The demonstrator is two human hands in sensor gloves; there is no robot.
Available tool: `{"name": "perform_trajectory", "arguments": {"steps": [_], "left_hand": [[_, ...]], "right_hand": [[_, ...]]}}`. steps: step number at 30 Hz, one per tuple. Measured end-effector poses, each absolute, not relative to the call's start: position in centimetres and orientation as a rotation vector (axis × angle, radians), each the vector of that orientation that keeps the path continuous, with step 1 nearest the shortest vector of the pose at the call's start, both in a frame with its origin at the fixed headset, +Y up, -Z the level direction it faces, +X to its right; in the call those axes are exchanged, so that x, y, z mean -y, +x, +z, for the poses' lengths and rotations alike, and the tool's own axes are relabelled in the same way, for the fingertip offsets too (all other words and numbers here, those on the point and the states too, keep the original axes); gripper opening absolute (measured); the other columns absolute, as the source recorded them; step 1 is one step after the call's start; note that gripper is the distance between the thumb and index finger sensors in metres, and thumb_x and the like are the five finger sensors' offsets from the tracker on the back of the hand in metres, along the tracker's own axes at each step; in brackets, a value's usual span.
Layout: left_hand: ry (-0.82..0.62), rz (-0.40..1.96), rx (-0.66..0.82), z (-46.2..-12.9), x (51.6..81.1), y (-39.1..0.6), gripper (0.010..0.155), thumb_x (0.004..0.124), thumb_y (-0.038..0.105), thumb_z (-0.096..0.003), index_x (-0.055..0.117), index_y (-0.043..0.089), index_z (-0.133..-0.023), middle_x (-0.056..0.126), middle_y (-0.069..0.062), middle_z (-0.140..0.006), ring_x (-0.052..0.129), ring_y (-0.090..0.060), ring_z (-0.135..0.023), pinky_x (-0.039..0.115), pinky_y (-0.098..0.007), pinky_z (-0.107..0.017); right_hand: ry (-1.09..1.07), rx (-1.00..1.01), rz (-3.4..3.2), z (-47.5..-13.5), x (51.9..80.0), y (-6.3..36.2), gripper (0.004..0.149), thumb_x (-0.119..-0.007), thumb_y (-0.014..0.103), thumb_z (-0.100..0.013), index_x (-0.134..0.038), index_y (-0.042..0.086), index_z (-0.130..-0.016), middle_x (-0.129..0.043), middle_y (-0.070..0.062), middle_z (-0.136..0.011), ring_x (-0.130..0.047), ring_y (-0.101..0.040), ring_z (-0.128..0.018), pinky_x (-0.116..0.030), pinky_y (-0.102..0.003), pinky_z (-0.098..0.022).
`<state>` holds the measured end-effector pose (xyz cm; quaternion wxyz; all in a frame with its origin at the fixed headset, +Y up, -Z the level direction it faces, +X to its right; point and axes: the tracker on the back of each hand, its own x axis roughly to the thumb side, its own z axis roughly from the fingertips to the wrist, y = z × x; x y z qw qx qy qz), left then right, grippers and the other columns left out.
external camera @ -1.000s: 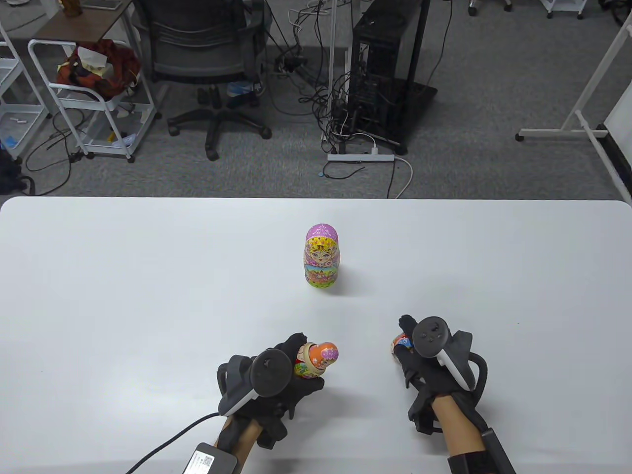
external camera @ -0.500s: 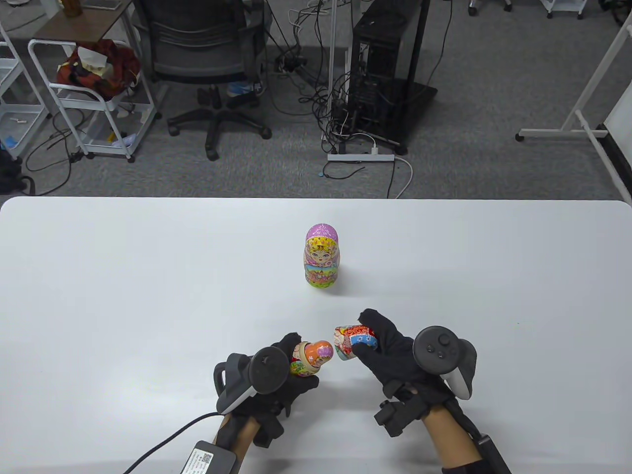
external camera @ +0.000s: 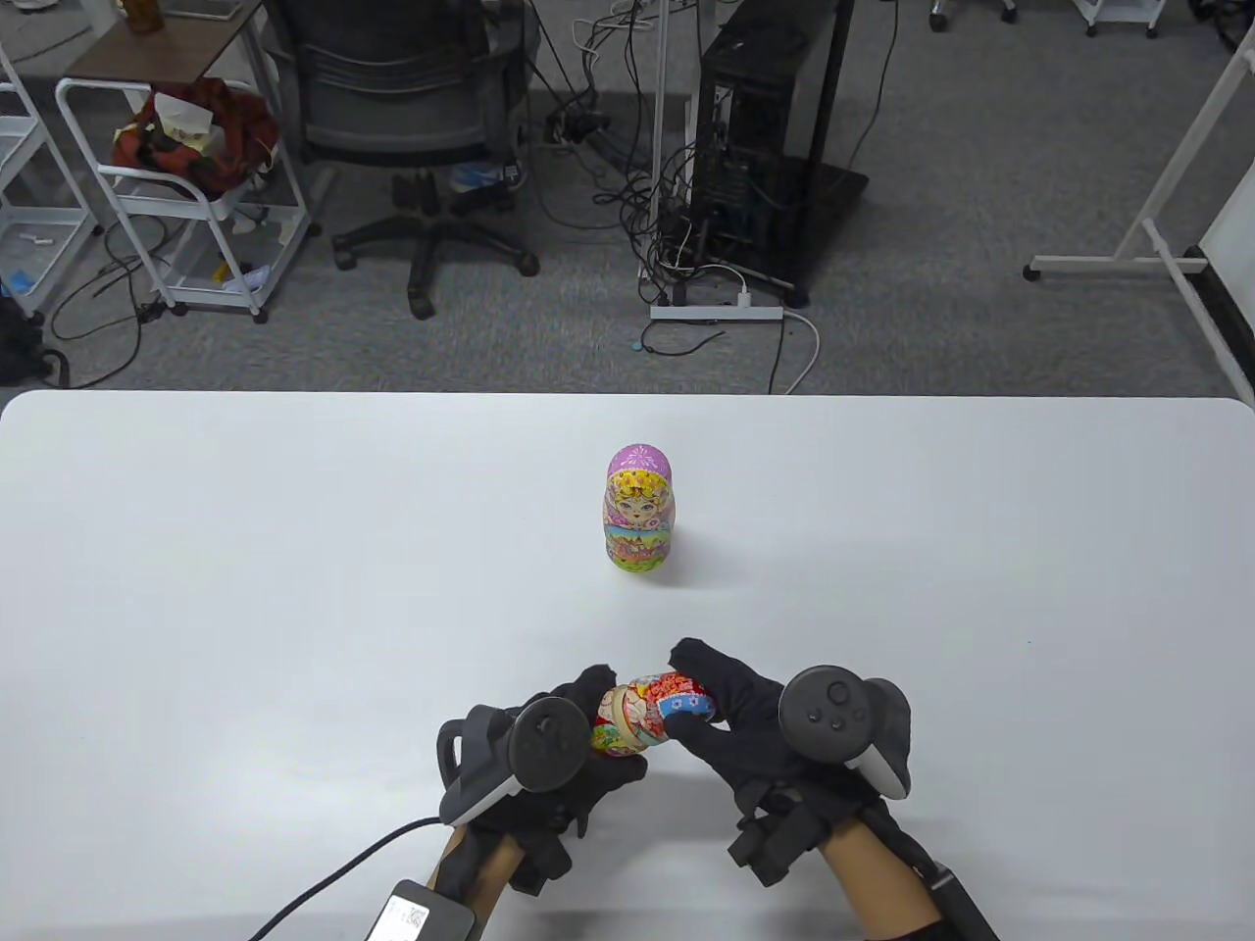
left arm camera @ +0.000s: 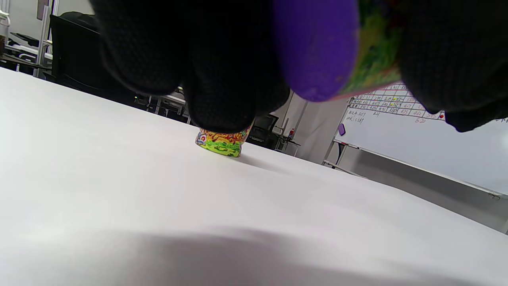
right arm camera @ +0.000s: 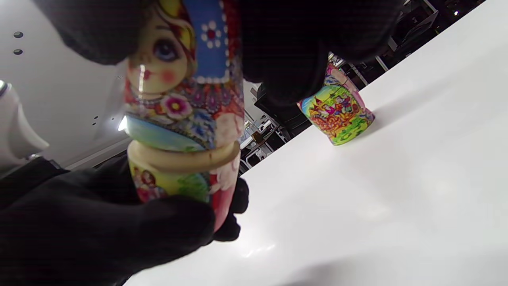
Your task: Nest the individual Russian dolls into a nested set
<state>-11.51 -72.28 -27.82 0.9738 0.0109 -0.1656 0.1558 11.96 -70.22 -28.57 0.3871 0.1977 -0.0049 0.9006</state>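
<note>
My left hand (external camera: 588, 730) grips the bottom half of a red-and-blue doll (external camera: 618, 730) near the table's front edge. My right hand (external camera: 701, 701) holds the doll's top half (external camera: 677, 698) and presses it onto that bottom half. In the right wrist view the top half (right arm camera: 186, 75) sits over the bottom half (right arm camera: 178, 178) with a band of bare wooden rim (right arm camera: 186, 159) showing between them. The orange doll seen earlier is hidden inside. A larger doll with a pink head (external camera: 639, 508) stands upright mid-table, beyond both hands; it also shows in the left wrist view (left arm camera: 220, 143) and the right wrist view (right arm camera: 337, 111).
The white table (external camera: 245, 588) spans the view. A black cable (external camera: 333, 877) and a small device (external camera: 422, 916) trail from my left wrist at the front edge. Beyond the far edge are an office chair (external camera: 412, 127), a cart (external camera: 186, 186) and a computer tower (external camera: 760, 147).
My right hand moved left with the doll's top half and brought it down over the orange doll standing in the bottom half held by my left hand. The orange doll is now covered.
</note>
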Motion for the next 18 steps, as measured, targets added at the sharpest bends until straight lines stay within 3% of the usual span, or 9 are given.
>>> {"name": "perform_trajectory", "arguments": {"steps": [18], "left_hand": [[0.038, 0.303, 0.354, -27.59, 72.20, -11.21, 0.094, 0.084, 0.071, -0.0315, 0.054, 0.021, -0.105, 0.087, -0.004, -0.091, 0.098, -0.017, -0.071, 0.081, -0.047, -0.060]], "right_hand": [[0.491, 0.040, 2.310, -28.42, 70.14, 11.71, 0.065, -0.077, 0.058, -0.043, -0.050, 0.036, -0.099, -0.079, -0.009, -0.094, -0.094, -0.026, -0.069, -0.079, -0.045, -0.053]]}}
